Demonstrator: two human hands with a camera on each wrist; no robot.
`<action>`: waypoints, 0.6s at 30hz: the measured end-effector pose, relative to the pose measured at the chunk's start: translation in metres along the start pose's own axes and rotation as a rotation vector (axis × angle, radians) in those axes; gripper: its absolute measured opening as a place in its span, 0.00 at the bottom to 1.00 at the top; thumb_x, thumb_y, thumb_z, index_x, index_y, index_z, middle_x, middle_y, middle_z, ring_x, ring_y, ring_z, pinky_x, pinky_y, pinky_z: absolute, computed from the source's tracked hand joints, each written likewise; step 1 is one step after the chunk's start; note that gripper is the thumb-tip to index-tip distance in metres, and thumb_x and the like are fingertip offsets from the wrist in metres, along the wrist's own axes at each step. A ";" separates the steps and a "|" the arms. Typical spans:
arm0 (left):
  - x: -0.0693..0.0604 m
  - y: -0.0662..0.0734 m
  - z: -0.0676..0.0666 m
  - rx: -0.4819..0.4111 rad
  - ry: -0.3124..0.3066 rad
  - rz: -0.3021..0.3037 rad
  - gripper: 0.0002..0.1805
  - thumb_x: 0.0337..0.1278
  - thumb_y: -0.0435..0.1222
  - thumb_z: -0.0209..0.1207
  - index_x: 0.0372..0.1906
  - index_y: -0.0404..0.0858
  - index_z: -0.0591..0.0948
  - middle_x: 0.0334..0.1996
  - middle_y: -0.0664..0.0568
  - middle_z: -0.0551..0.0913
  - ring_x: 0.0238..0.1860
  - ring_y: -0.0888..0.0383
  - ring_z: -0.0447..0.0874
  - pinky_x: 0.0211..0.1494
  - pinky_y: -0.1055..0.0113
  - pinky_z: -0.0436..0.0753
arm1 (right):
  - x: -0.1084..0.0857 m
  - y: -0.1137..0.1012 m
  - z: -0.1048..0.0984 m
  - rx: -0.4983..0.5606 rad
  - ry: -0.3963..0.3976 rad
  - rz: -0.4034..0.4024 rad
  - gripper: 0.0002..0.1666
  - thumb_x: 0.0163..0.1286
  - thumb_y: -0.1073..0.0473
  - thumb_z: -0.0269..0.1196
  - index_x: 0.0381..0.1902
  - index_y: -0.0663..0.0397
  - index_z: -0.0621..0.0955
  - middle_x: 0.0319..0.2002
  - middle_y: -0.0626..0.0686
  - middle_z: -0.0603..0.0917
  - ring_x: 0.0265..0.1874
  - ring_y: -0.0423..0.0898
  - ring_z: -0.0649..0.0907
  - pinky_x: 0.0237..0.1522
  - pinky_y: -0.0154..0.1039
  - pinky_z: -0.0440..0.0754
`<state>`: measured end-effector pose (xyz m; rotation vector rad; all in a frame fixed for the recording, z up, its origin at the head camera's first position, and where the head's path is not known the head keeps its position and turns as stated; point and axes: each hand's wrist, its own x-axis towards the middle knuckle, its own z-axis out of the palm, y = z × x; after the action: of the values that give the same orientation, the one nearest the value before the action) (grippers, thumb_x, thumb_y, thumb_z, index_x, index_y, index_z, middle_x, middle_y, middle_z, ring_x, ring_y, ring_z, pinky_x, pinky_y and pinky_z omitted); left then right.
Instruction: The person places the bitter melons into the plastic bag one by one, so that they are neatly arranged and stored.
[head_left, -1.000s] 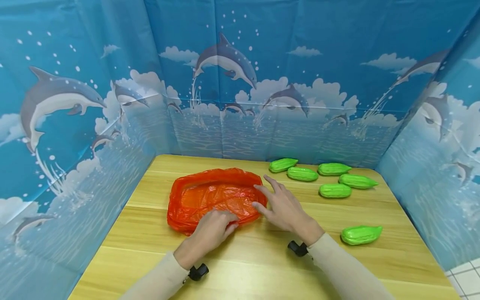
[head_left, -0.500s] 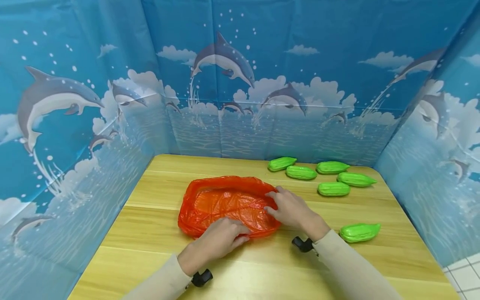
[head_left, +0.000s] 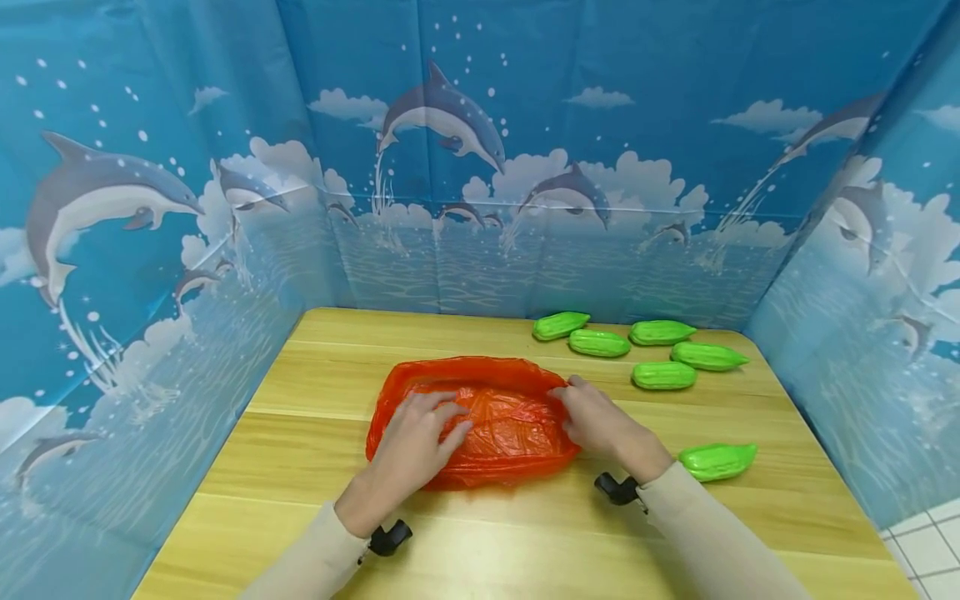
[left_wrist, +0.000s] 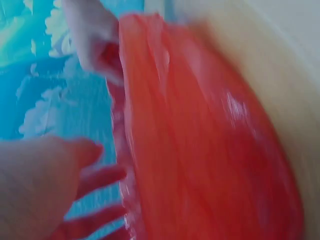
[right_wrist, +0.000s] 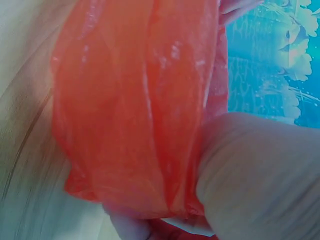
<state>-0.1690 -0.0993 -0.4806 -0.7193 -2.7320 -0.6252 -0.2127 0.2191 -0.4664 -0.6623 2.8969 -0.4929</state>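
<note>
Bag (head_left: 502, 471), grn gourds (head_left: 663, 375) R, curtain (head_left: 480, 267) bhd

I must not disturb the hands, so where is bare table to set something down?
The table is bare left of the red bag, on its near side between the sleeves, and between the lone green vegetable and the group of five. Crowded: around the red bag, by the left hand and right hand, and within that group.

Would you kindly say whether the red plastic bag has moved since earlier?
Yes: the bag shifted right across the pale wooden table, toward the green ridged vegetables.
</note>
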 end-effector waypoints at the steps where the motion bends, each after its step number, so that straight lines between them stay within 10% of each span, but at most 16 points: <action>1: 0.000 -0.004 -0.002 0.034 0.044 -0.031 0.14 0.81 0.46 0.74 0.60 0.44 0.96 0.75 0.40 0.89 0.76 0.35 0.87 0.85 0.21 0.75 | -0.001 0.001 0.000 -0.005 -0.003 0.004 0.34 0.68 0.79 0.69 0.73 0.73 0.85 0.54 0.68 0.88 0.46 0.53 0.85 0.44 0.45 0.90; 7: 0.002 -0.028 -0.008 0.118 0.073 -0.242 0.22 0.70 0.41 0.82 0.65 0.42 0.94 0.90 0.31 0.67 0.84 0.24 0.73 0.83 0.13 0.70 | -0.010 0.006 -0.003 0.012 -0.062 0.059 0.44 0.67 0.78 0.69 0.83 0.74 0.76 0.68 0.77 0.84 0.53 0.59 0.86 0.41 0.43 0.84; 12: 0.005 -0.041 -0.009 0.057 -0.026 -0.326 0.28 0.68 0.39 0.83 0.69 0.39 0.92 0.90 0.27 0.65 0.59 0.29 0.91 0.52 0.41 0.98 | -0.017 0.010 -0.006 0.033 -0.075 0.101 0.46 0.73 0.69 0.73 0.86 0.71 0.73 0.74 0.81 0.78 0.56 0.63 0.87 0.44 0.48 0.87; 18: 0.012 -0.047 -0.006 0.021 -0.123 -0.373 0.28 0.70 0.37 0.81 0.72 0.41 0.90 0.81 0.32 0.79 0.33 0.45 0.91 0.30 0.58 0.89 | -0.025 0.015 -0.005 0.025 -0.070 0.151 0.52 0.73 0.55 0.84 0.88 0.61 0.74 0.67 0.76 0.78 0.45 0.55 0.88 0.55 0.57 0.94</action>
<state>-0.2032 -0.1340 -0.4875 -0.2471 -3.0096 -0.6441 -0.1973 0.2448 -0.4653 -0.4439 2.8416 -0.4762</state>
